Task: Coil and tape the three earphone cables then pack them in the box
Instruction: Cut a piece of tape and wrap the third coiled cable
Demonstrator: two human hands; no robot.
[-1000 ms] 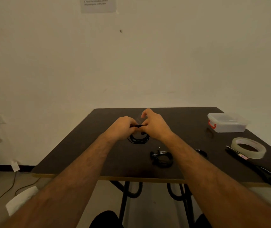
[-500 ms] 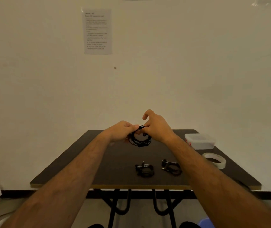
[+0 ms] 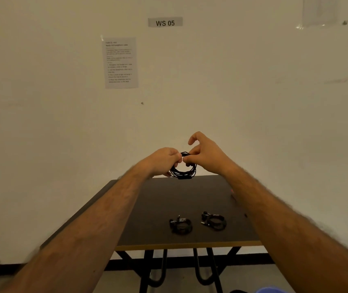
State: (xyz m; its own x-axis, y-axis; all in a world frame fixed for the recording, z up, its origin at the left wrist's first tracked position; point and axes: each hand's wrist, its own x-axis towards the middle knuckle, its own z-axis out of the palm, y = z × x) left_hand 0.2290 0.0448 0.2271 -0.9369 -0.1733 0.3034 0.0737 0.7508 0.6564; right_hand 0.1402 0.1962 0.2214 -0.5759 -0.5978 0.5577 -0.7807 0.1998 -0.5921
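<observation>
Person, seen from the head camera: two bare forearms reaching in from the lower corners of the frame, uncovered along their whole visible length; no sleeve or cuff appears anywhere on either arm. Fine dark hair shows along the outer edges of both forearms, most plainly against the pale wall behind them. Left hand [image 3: 164,160] and right hand [image 3: 207,154] are both bare: no glove, ring, watch or wristband is visible at fingers or wrists. Knuckles and finger joints are softly blurred, so nails cannot be made out. At the bottom edge, between the arms, a small dark shape and a patch of blue cloth are too cropped to identify.
</observation>
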